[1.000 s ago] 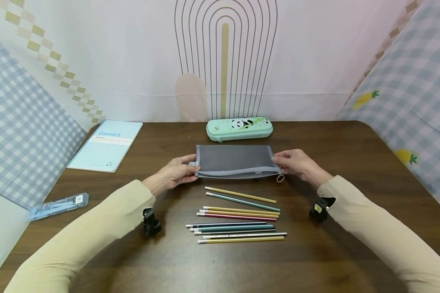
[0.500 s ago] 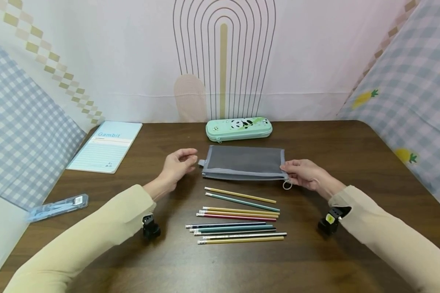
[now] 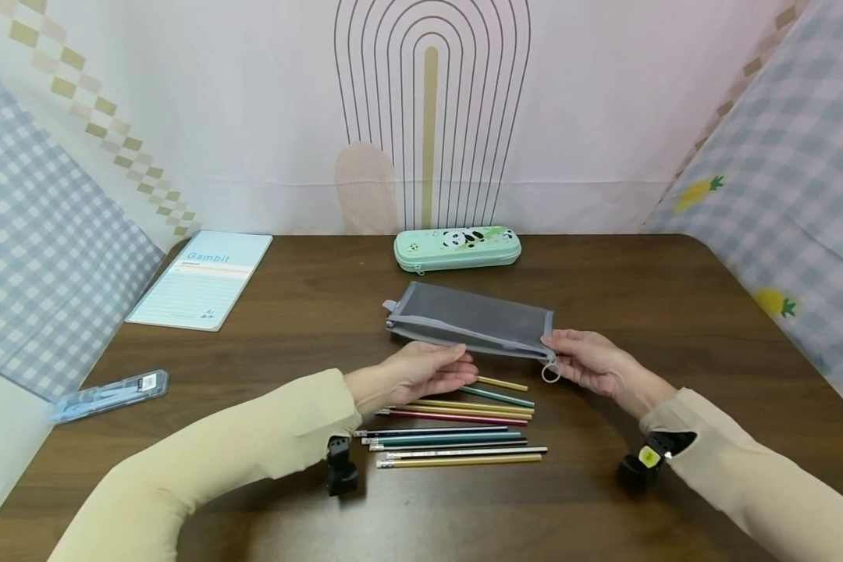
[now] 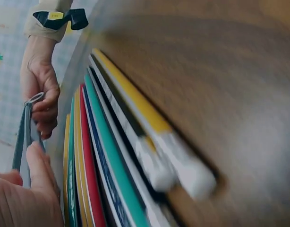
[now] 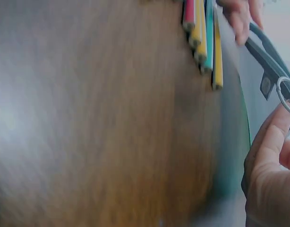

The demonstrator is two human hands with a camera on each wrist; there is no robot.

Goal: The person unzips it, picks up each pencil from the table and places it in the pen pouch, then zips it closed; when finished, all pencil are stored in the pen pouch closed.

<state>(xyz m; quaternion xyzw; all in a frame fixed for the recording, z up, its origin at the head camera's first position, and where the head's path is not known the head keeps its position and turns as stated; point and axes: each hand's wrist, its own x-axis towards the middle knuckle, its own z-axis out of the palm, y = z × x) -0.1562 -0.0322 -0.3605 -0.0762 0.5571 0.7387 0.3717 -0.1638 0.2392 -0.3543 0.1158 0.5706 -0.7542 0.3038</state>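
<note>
A grey mesh zip pouch is tilted just above or on the table, its zipped edge facing me and slightly gaping. My right hand pinches its right front corner, beside the zip's ring pull. My left hand is at the front edge of the pouch with fingers extended, over the nearest pencils; whether it touches the pouch I cannot tell. Several pencils in yellow, teal, red, dark and white lie side by side below, eraser ends to the left. In the right wrist view, the pencils' unsharpened ends show.
Behind the pouch lies a mint panda pencil case. A light blue notebook is at the back left, and a clear blue plastic case sits near the left table edge. Fabric hangs around the back and sides.
My left hand has let go of the pouch's left end and moved right and nearer, to its front edge. The right hand has drawn its corner right and nearer, so the pouch slants.
</note>
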